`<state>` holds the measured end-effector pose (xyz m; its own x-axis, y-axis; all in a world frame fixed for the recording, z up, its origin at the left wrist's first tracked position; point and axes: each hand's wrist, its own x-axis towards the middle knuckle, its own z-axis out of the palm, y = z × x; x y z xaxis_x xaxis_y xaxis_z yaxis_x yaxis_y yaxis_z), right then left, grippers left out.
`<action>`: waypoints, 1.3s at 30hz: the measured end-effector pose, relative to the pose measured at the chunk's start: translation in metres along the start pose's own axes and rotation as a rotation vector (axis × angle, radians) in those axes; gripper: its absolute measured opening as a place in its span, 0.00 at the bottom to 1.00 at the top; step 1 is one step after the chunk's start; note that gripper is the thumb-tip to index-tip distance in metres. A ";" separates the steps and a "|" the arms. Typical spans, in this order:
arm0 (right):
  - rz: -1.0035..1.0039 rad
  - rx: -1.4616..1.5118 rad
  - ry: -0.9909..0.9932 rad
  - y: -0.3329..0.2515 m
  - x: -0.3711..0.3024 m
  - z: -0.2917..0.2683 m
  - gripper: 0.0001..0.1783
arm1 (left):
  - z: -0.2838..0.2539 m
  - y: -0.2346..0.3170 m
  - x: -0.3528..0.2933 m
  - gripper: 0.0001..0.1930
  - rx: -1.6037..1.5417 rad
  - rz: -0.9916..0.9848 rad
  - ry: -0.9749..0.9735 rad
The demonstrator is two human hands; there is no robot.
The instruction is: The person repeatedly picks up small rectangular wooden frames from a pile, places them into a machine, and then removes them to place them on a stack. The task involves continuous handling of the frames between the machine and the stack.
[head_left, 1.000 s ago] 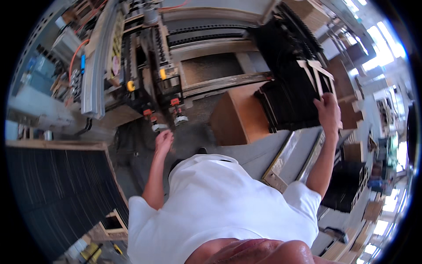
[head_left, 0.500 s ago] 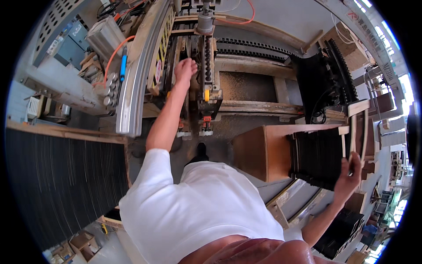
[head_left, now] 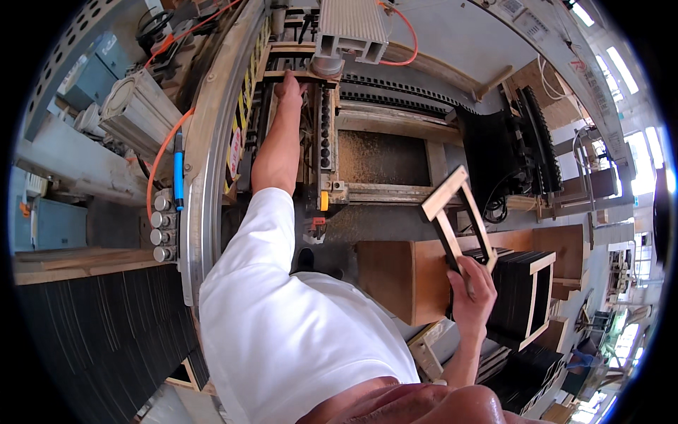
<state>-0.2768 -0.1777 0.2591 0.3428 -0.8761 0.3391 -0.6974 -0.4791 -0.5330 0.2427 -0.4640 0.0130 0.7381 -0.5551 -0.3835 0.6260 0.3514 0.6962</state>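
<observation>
My left hand [head_left: 287,94] reaches to the far end of the machine's narrow bed. It is closed on a slim wooden frame [head_left: 274,74] lying across the rails, just beside a round metal press foot [head_left: 327,67]; some fingertips are hidden. My right hand [head_left: 473,295] grips one end of another wooden frame [head_left: 450,232], pale on its faces and black on its sides, held tilted in the air. Behind that hand a stack of black-edged frames [head_left: 514,293] leans against a brown wooden box [head_left: 385,279].
A long metal beam [head_left: 194,233] with a blue marker-like tube [head_left: 179,169] and an orange hose [head_left: 159,159] runs along my left. Stacked dark panels [head_left: 92,339] stand lower left. Sawdust [head_left: 367,159] covers part of the machine base. Black cable chain [head_left: 402,86] runs across the back.
My right hand has moved left and lifted a frame away from the stack. My left hand has reached farther along the bed, onto a frame. A ribbed metal block now shows above the press foot.
</observation>
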 end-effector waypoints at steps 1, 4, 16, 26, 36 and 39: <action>-0.062 -0.021 -0.046 0.004 0.013 0.006 0.16 | -0.004 0.000 0.003 0.29 -0.006 0.004 0.029; -0.179 -0.003 -0.139 0.015 0.049 0.040 0.14 | -0.019 -0.007 -0.028 0.27 -0.029 0.003 0.064; -0.863 0.187 -0.324 0.001 0.199 0.250 0.13 | -0.136 -0.022 -0.235 0.12 -0.274 -0.148 -0.343; -0.915 0.202 -0.409 -0.018 0.189 0.304 0.12 | -0.146 -0.032 -0.245 0.16 -0.210 -0.045 -0.221; -0.832 0.075 -0.308 -0.043 0.216 0.354 0.15 | -0.220 -0.001 -0.374 0.19 -0.042 -0.022 -0.160; -0.846 0.082 -0.328 -0.038 0.232 0.372 0.17 | -0.265 0.009 -0.423 0.16 -0.062 -0.116 -0.194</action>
<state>0.0636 -0.3829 0.0703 0.8904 -0.1961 0.4107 -0.0894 -0.9602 -0.2646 0.0027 -0.0266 0.0202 0.6020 -0.7267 -0.3308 0.7226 0.3195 0.6130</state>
